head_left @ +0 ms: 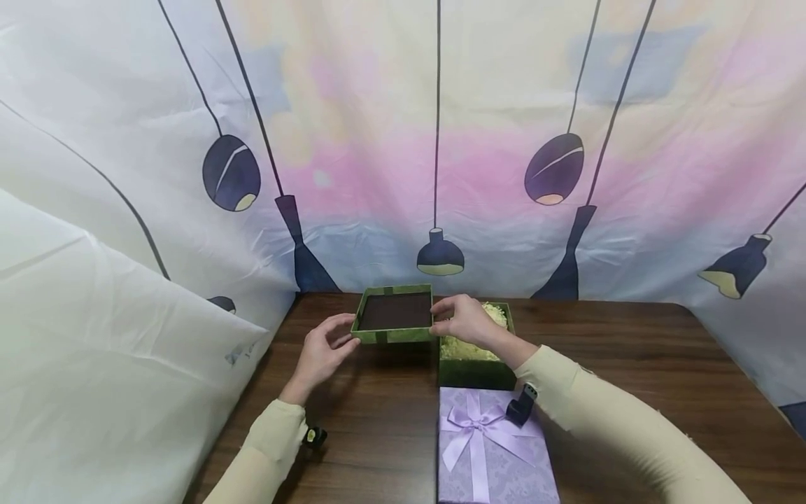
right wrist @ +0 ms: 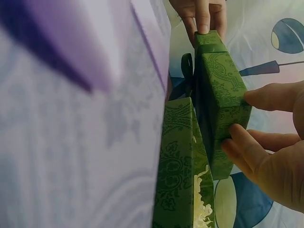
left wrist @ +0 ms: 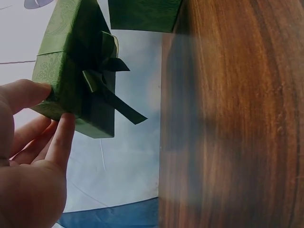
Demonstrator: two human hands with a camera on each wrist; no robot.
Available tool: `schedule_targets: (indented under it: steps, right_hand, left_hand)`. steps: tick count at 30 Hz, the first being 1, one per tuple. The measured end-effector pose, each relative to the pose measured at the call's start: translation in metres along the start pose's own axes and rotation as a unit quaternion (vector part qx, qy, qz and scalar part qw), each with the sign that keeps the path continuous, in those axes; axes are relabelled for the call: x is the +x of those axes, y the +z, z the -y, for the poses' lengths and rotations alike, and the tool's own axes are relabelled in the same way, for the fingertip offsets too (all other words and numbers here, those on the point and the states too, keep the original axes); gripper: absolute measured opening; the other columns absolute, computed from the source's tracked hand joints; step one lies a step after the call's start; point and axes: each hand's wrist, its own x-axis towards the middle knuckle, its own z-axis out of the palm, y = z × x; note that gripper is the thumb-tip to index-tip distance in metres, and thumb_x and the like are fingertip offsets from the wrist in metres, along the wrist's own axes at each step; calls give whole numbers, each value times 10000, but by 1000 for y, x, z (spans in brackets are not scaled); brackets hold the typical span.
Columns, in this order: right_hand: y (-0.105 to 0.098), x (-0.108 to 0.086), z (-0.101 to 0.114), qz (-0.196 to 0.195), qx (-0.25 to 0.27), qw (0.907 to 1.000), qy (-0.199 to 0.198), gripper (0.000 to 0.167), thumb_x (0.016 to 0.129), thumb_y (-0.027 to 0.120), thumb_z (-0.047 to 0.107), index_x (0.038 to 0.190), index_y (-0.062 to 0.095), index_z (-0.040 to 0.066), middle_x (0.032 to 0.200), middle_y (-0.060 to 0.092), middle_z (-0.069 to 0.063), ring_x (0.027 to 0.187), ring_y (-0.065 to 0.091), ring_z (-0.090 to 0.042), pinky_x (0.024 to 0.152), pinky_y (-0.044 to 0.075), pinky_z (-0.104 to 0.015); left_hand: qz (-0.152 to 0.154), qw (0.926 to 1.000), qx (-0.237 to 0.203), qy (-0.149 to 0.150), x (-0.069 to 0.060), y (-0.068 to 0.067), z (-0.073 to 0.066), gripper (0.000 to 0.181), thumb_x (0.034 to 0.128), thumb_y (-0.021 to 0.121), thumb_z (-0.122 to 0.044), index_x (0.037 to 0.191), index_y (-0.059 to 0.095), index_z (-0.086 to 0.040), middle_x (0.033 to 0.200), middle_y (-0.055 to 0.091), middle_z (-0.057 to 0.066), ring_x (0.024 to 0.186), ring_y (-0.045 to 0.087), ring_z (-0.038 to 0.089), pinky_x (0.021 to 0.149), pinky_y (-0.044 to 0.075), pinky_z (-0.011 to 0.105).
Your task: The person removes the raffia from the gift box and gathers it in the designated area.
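Note:
A green box lid (head_left: 393, 336) is held in the air with its dark inside facing up. Its green ribbon bow (left wrist: 107, 71) hangs underneath. My left hand (head_left: 320, 355) grips the lid's near left corner between thumb and fingers. At the lid's right side, my right hand (head_left: 469, 320) holds the edge, thumb and fingers on the wall, as the right wrist view shows. Below that hand stands the open green box (head_left: 475, 374), filled with pale yellow shredded paper (head_left: 469, 350). The box is partly hidden by the right hand.
A lilac gift box (head_left: 456, 476) with a ribbon bow (head_left: 475, 425) stands nearer, in front of the green box and under the right forearm. All rest on a brown wooden table (head_left: 371, 434). A printed cloth (head_left: 384, 189) hangs behind; white cloth (head_left: 126, 336) borders the left.

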Motion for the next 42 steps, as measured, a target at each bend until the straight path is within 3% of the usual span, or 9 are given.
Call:
schedule_targets:
  steps: [7, 18, 27, 31, 35, 42]
  right_hand:
    - [1, 3, 2, 146, 17, 9999, 84, 393, 806, 781, 166, 1172, 686, 55, 1095, 714, -80, 988, 674, -200, 780, 591, -327]
    - [6, 7, 7, 291, -159, 9993, 199, 414, 796, 775, 132, 1182, 677, 16, 1068, 715, -83, 964, 675, -197, 774, 589, -327]
    - [10, 12, 8, 373, -224, 9988, 221, 404, 791, 789, 139, 1168, 689, 34, 1058, 715, -74, 947, 671, -191, 770, 587, -324]
    - [11, 14, 7, 435, -292, 9985, 165, 396, 794, 793, 136, 1161, 691, 30, 1072, 711, -81, 976, 670, -209, 787, 587, -339]
    - [13, 15, 8, 465, -317, 9983, 167, 396, 796, 795, 133, 1163, 690, 30, 1091, 705, -87, 1013, 660, -228, 792, 587, -342]
    - [18, 17, 12, 501, -465, 9975, 166, 393, 791, 799, 128, 1156, 696, 28, 1095, 705, -86, 1000, 661, -223, 770, 587, -333]
  left_hand:
    - [-29, 10000, 37, 46, -1, -1, 3, 421, 790, 729, 122, 1194, 615, 90, 1278, 570, 238, 1162, 571, 391, 899, 570, 289]
    - [47, 9997, 165, -160, -6, -5, 5, 408, 806, 715, 118, 1199, 613, 71, 1273, 578, 216, 1171, 574, 360, 894, 567, 247]
    - [19, 9992, 215, -330, -10, -7, 7, 418, 814, 715, 109, 1216, 605, 77, 1293, 563, 246, 1191, 561, 396, 914, 568, 330]
    - [70, 9991, 239, -335, -13, -8, -6, 421, 818, 696, 128, 1222, 578, 126, 1292, 543, 297, 1188, 549, 440, 924, 562, 402]
    - [113, 9985, 375, -373, -17, -10, -23, 421, 824, 687, 126, 1225, 561, 150, 1283, 539, 318, 1179, 553, 445, 919, 565, 403]
    - [101, 9977, 412, -535, -20, -12, -29, 414, 825, 685, 127, 1220, 562, 152, 1263, 548, 323, 1164, 560, 454, 926, 559, 409]
